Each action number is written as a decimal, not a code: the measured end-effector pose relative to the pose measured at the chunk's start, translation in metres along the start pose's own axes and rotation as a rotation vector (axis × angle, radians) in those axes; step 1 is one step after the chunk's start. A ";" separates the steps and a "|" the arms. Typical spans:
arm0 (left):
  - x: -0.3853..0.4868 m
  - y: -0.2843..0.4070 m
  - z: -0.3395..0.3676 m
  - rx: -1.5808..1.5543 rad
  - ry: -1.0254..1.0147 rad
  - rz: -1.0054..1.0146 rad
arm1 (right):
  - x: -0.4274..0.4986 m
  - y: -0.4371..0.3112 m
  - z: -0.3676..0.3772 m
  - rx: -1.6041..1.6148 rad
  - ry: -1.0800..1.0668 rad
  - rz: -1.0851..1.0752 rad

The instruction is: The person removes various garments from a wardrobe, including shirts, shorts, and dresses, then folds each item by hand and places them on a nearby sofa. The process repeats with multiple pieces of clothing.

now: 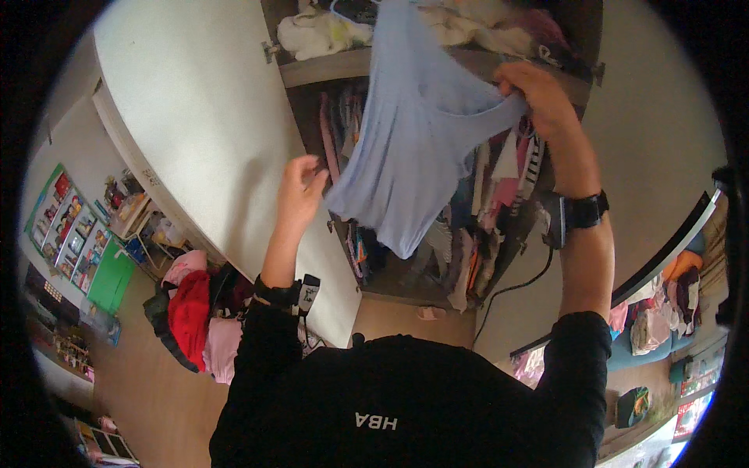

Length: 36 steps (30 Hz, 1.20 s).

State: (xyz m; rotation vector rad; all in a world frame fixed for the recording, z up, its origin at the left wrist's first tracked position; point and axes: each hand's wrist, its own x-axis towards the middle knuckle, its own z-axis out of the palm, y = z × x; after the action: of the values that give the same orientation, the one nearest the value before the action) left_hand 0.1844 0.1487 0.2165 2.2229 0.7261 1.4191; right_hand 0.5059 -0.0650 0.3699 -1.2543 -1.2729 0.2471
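Note:
A light blue sleeveless garment [404, 146] hangs in front of an open wardrobe, its upper end running out of the top of the view. My right hand [535, 96] grips the garment's edge at the right, pulling that part out sideways. Just left of the lower hem is my left hand [301, 190], fingers curled with a gap to the thumb and nothing visible between them. Behind the garment, several clothes [506, 175] hang in the wardrobe's lower compartment, partly hidden. What holds the garment's top cannot be seen.
White wardrobe doors [193, 117] stand open on both sides. A wooden shelf [327, 70] bears folded fabrics [322, 35]. At the left, red and pink clothes [190, 310] are piled. A dark cable [521, 286] hangs from my right wrist strap. More clothes lie on a blue sofa [643, 351].

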 end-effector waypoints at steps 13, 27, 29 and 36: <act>0.017 0.175 0.029 -0.498 -0.074 0.339 | -0.008 -0.033 0.132 0.694 -0.134 -0.033; 0.082 0.134 0.011 -0.875 -0.014 0.079 | -0.044 -0.015 0.023 0.213 0.439 -0.411; 0.091 0.128 0.000 -0.890 -0.014 0.115 | -0.054 0.001 0.011 0.192 0.477 -0.327; 0.107 0.131 -0.014 -0.941 -0.041 0.210 | -0.079 0.088 0.048 -0.015 0.136 -0.037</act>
State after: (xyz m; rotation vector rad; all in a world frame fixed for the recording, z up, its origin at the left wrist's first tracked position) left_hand 0.2361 0.1135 0.3742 1.5776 -0.2040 1.3887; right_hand 0.4800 -0.0636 0.2450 -1.2382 -1.1818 0.1230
